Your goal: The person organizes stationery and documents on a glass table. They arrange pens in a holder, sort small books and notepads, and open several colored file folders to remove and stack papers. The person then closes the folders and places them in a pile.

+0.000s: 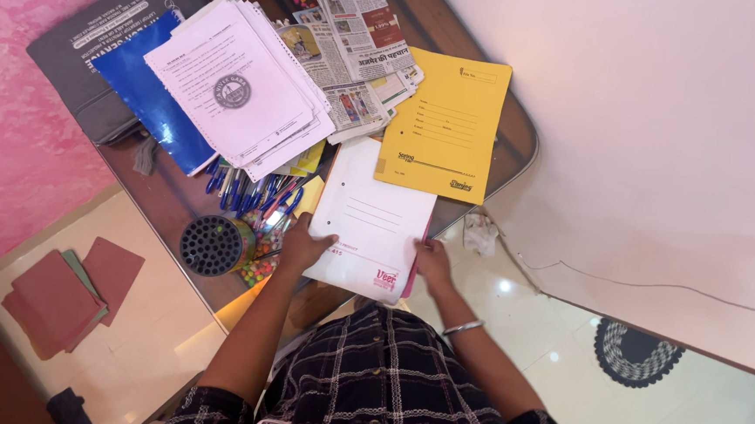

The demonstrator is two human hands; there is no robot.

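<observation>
Both hands grip the near end of a white file folder [372, 225] that lies flat on the tabletop [169, 199], its near edge hanging a little over the tabletop's front rim. The left hand [304, 247] is curled over the folder's near left corner, thumb on top and fingers hidden beneath, and the right hand [433, 263] is closed on the near right corner in the same way, where a pink edge peeks out under the white cover. To handle it well, I judge the grip should stay even on both corners so the cover neither buckles nor slides off the edge, and any loose sheets inside stay squared. Just beyond the white folder, touching or slightly overlapping its far right corner, lies a yellow folder [447, 125]; whether either folder holds papers cannot be told, since both are shut. To the left of the white folder stands a black round pen holder [215, 246], its honeycomb of slots seen from above and apparently empty. Between it and the folder sits a clear container of small coloured beads or sweets [260, 266], and loose blue pens [248, 191] lie beyond. Farther left of the white folder lie a stack of printed sheets [237, 85], a blue folder [153, 102] and newspapers [353, 36].
</observation>
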